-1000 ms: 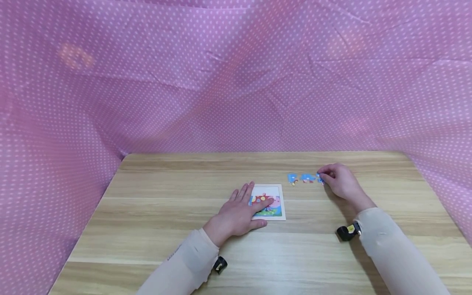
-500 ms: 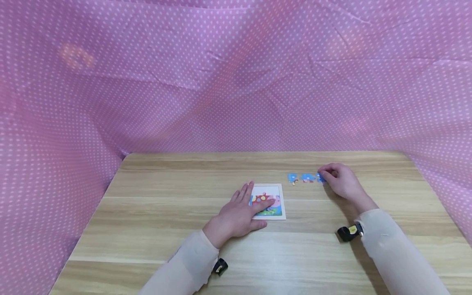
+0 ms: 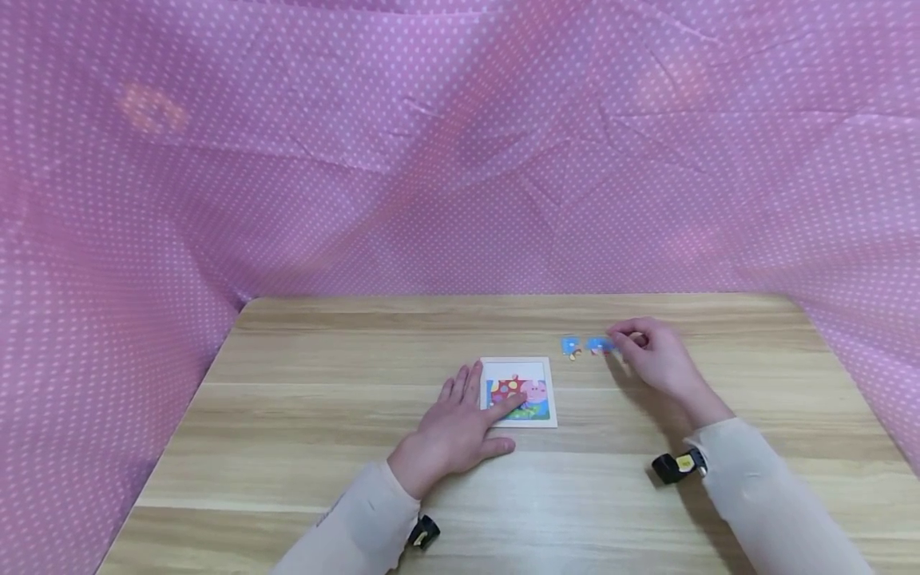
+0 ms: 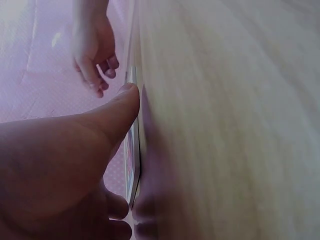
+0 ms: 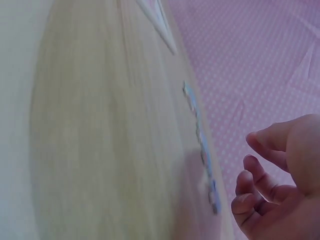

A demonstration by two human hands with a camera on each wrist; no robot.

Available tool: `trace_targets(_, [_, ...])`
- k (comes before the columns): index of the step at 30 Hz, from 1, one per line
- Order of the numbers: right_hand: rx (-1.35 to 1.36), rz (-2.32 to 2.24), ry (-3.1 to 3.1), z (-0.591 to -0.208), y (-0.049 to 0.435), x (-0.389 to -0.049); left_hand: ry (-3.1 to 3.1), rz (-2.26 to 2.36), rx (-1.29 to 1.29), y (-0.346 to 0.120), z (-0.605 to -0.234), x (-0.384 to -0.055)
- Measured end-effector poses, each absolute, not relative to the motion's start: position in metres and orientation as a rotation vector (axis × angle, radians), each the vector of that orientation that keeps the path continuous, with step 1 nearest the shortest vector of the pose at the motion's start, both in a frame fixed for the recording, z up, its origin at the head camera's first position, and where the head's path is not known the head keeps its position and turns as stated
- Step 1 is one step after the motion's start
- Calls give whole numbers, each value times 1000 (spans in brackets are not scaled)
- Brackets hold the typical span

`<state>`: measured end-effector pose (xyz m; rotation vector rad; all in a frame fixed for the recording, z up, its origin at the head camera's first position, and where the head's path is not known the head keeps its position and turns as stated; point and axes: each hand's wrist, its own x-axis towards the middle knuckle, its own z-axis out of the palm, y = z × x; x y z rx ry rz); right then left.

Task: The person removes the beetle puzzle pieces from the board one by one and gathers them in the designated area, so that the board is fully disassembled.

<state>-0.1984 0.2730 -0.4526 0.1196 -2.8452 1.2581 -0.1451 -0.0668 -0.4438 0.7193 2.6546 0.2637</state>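
Observation:
A square picture puzzle board (image 3: pixel 512 370) with a pale frame lies on the table, its lower part filled with a pink pig in red and its upper strip white. My left hand (image 3: pixel 456 427) lies over the board's left side, fingers spread and straight, index finger across the picture. My right hand (image 3: pixel 657 355) hovers over a row of blue puzzle pieces, thumb and fingers loosely bent. In the right wrist view nothing shows between thumb and fingers. Left and middle pieces (image 3: pixel 570 345) show plainly; the third puzzle piece (image 5: pixel 214 197) is mostly covered by the hand in the head view.
The wooden table (image 3: pixel 302 447) reaches back to a pink dotted cloth (image 3: pixel 460 160) that hangs behind and at both sides. A small black camera is strapped to each wrist, the right camera (image 3: pixel 672 467) close over the tabletop.
My right hand has shifted slightly left, from the rightmost piece toward the middle one. My left hand has slid a little left and toward me, baring more of the picture.

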Motion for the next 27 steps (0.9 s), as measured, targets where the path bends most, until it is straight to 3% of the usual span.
trace_targets(27, [401,1455,-2851,-447,191,-192,2683,188,706,-66,-447,-143])
